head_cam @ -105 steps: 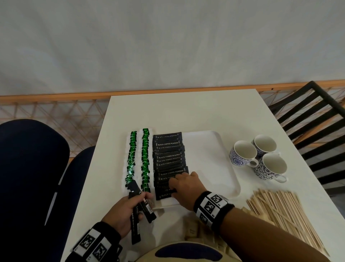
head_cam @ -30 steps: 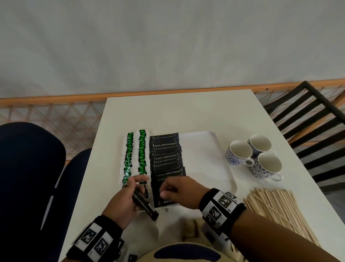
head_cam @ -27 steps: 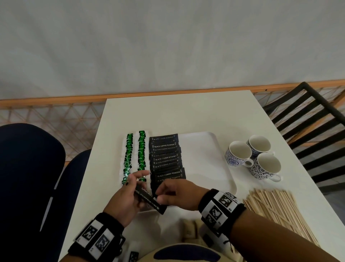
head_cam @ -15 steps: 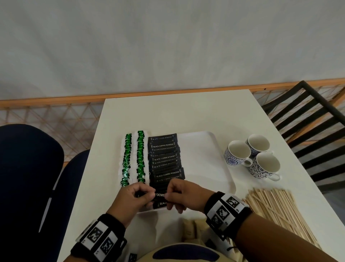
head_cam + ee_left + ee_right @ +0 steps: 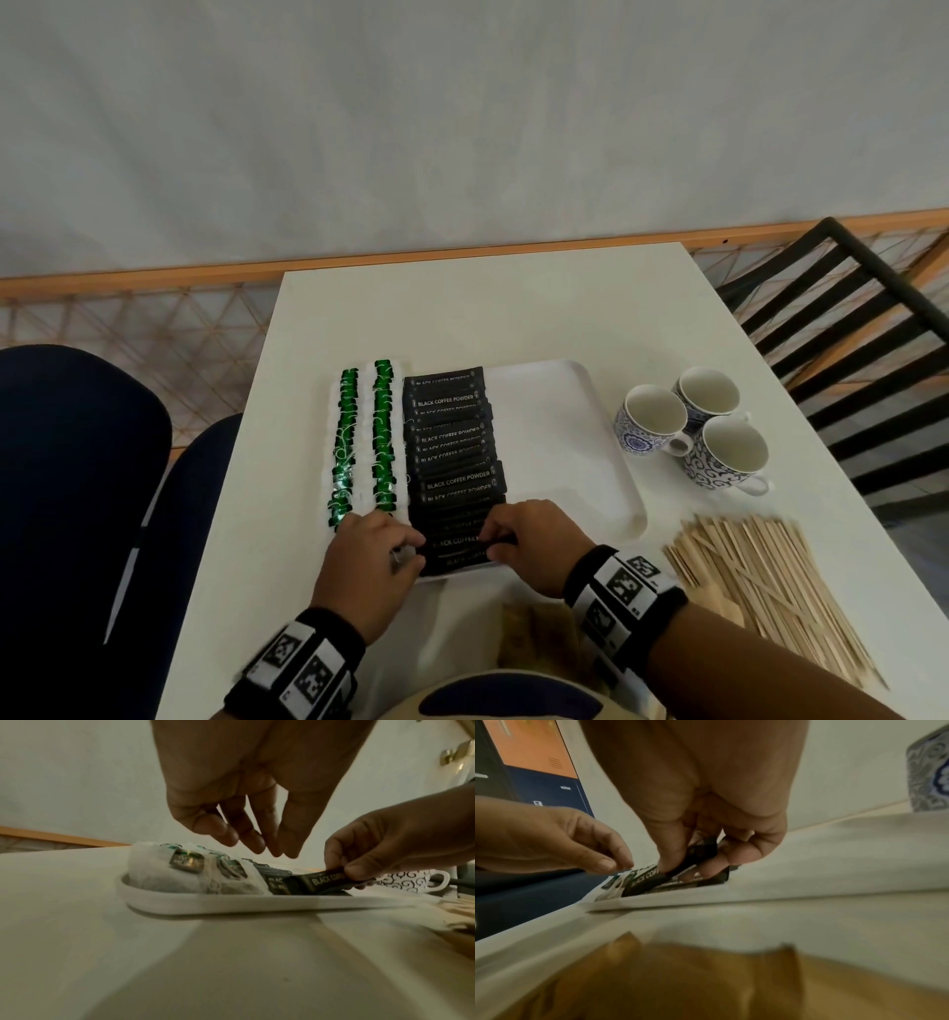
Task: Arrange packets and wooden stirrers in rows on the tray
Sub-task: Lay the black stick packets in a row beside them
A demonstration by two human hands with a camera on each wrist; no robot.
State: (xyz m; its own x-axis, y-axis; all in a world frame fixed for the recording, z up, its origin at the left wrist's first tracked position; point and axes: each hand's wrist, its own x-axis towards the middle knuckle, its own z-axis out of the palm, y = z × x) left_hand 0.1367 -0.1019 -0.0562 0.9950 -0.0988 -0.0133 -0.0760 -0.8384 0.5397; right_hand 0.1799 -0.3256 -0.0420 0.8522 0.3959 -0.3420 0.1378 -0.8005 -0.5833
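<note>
A white tray (image 5: 565, 437) carries two rows of green-tagged tea bags (image 5: 382, 431) and one row of black coffee packets (image 5: 452, 442). My right hand (image 5: 493, 545) pinches one black packet (image 5: 452, 542) by its right end, low over the near end of that row. The pinch also shows in the left wrist view, on the packet (image 5: 321, 881), and in the right wrist view (image 5: 649, 880). My left hand (image 5: 405, 545) hovers at the packet's left end. Its fingers (image 5: 257, 841) hang loose and hold nothing. Wooden stirrers (image 5: 760, 575) lie in a loose pile right of the tray.
Three blue-patterned cups (image 5: 657, 421) stand right of the tray. Brown packets (image 5: 534, 632) lie at the table's near edge by my body. A black slatted chair (image 5: 847, 329) is at the right, a dark blue chair (image 5: 77, 462) at the left. The tray's right half is bare.
My left hand passed its black packet to the right hand and let go. The right hand has lowered the packet onto the near end of the black row.
</note>
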